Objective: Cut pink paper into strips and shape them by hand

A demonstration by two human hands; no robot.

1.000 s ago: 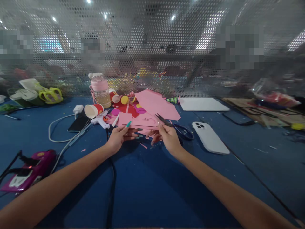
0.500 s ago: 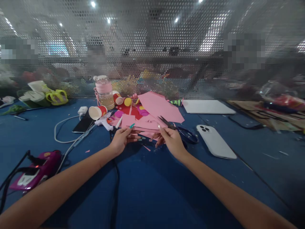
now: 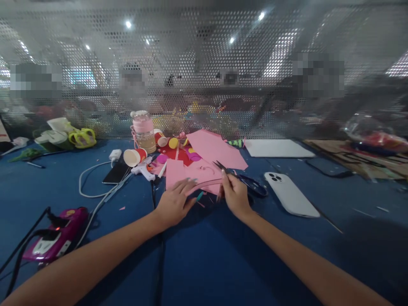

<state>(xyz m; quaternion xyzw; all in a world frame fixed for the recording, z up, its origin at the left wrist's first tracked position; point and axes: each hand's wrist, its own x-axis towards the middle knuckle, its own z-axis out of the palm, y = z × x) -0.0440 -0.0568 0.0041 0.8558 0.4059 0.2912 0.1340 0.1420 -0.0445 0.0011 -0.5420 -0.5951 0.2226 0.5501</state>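
A clear bottle (image 3: 143, 131) with a pink cap and strap stands behind the pink paper piece (image 3: 204, 183), holding a pale yellowish liquid in its lower part. Left of the paper piece a red paper cup (image 3: 134, 157) lies on its side, its white inside showing nothing in it; more small red cups lie tipped among coloured paper circles (red, yellow, magenta) just behind.

The paper piece is thin, plain pink and bowed into a shallow curve, held low above the blue table (image 3: 204, 255). The left hand (image 3: 174, 203) lies flat over its left end with fingers stretched forward; the right hand (image 3: 235, 196) pinches its right end between thumb and fingertips. Black scissors (image 3: 245, 180) lie just right of the paper piece, a white phone (image 3: 290, 193) beyond them. No writing can be read anywhere
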